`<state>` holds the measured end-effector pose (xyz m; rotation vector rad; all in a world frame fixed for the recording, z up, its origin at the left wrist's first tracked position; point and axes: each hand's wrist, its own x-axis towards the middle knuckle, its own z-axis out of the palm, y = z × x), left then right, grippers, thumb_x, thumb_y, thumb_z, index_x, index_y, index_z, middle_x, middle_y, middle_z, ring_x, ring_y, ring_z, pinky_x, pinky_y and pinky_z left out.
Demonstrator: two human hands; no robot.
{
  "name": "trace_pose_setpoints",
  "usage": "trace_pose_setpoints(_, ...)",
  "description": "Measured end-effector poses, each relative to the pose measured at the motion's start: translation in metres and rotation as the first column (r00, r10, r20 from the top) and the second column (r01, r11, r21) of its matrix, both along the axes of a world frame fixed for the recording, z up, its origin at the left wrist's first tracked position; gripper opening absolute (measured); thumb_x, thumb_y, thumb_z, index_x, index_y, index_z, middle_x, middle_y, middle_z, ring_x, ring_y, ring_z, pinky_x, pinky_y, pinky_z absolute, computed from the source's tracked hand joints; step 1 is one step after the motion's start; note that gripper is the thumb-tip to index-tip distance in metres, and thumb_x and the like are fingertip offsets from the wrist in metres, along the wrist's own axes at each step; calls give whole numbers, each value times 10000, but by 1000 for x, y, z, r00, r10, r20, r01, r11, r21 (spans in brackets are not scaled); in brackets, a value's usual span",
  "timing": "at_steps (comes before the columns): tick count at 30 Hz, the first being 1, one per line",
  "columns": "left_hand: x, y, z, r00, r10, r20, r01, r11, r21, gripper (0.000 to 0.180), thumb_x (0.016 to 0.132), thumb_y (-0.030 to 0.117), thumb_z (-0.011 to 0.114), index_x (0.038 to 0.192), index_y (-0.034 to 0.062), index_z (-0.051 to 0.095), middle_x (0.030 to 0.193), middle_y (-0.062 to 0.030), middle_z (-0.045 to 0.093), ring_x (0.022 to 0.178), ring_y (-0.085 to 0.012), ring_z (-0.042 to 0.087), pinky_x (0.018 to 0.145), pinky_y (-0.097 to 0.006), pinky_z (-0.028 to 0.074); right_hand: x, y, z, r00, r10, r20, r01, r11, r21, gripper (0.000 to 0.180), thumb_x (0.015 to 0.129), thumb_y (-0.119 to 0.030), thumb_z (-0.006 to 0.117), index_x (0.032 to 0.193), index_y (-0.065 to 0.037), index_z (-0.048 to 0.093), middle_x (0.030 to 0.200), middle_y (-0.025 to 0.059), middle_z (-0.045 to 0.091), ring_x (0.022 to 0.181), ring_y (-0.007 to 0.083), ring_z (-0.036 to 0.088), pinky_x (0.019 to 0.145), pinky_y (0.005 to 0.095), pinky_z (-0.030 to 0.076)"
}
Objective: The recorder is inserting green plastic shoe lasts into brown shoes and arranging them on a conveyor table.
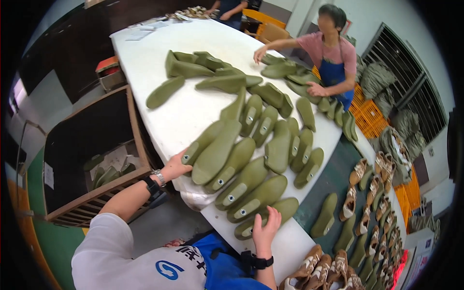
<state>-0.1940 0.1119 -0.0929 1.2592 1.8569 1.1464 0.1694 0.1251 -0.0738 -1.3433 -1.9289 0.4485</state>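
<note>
Green shoe lasts lie side by side in a slanting row at the near end of the white table. My left hand [176,167] is at the row's left end, its thumb and fingers around the heel end of a shoe last [197,145]; some of its fingers are hidden. A broader shoe last [216,152] lies beside it. At the row's right end, my right hand [267,228] rests on the outermost shoe last [286,209], with thumb and fingers apart. Between my hands are several more lasts, such as one shoe last [261,197], many showing a pale round hole.
Across the white table [193,113], a co-worker in a blue apron [333,79] handles more lasts. A wooden-framed bin [92,188] with lasts inside stands left. Right, a green belt [314,205] carries lasts and brown-white shoes [349,203]. Orange crates [369,118] stand behind.
</note>
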Motion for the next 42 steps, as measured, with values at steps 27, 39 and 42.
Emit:
trace_pose_setpoints(27,34,-29,-36,965,211,155,-247,931,270,748,727,184,685,1343,4,303,1243,-158,495,1152,-240,480,971,-328,379,111,-87,-65,995,-74,65,77,995,-59,393,798,-170,619,1150,-17,537,1206,248,474,1129,409,429,971,457,338)
trace_pose_setpoints(39,-22,21,-47,861,306,406,-428,867,255,550,906,394,507,1284,-2,461,1269,-157,509,1180,-206,469,984,-304,352,132,-109,-68,943,-111,314,70,988,140,376,786,-205,631,1123,-64,542,1135,249,536,1076,382,511,908,458,406)
trace_pose_setpoints(42,-51,39,-64,818,429,383,-535,812,234,449,909,366,495,1210,38,550,1148,-129,592,1124,-197,519,965,-319,378,127,-112,-57,893,-161,420,72,973,220,336,784,-164,627,1087,-42,552,1100,235,550,1040,357,538,872,444,436)
